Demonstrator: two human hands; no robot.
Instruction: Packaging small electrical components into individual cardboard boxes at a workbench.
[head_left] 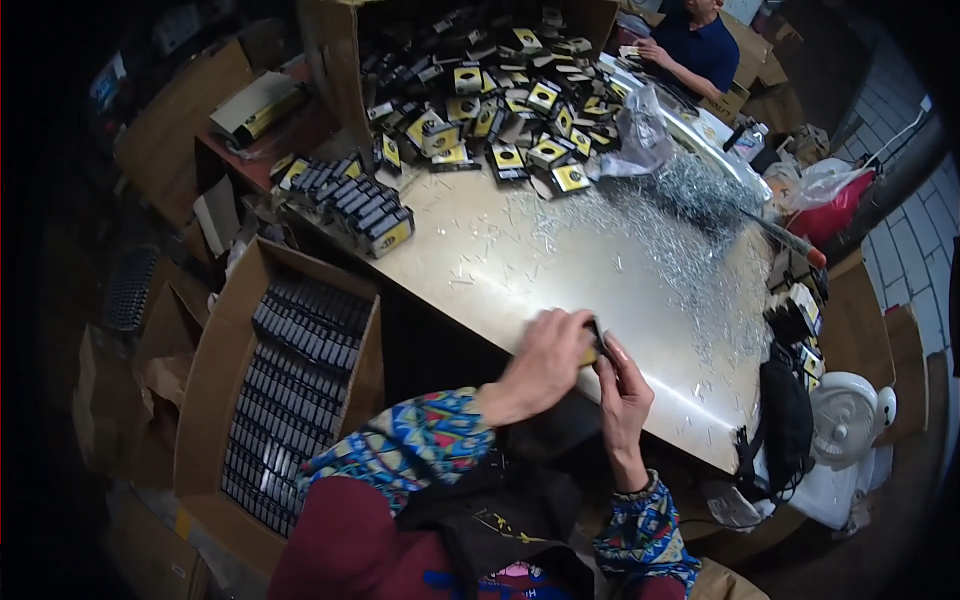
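Small black-and-yellow box [589, 354] is held in the air at the near edge of the surface [450, 225], between both hands. By the right hand [625, 392] it is gripped, thumb and fingers closed on its side. By the left hand [545, 358] it is covered from the other side, fingers curled against it; motion blur, so whether it is firmly pinched cannot be told. Two hands are probably used because the box is small and easily tipped; it is likely kept close to the body for a short reach.

Loose metal fasteners [690, 235] are heaped toward the right edge and thinly scattered inward, presumably so the near edge is left workable. More boxes [550, 152] are tumbled at the far edge, by a large cardboard carton [338, 75], apparently unsorted. At the left corner, boxes are stood in tight rows [355, 203], likely to be kept upright. Off that corner, an open carton [366, 365] is packed with aligned dark boxes [290, 400], probably to save space.
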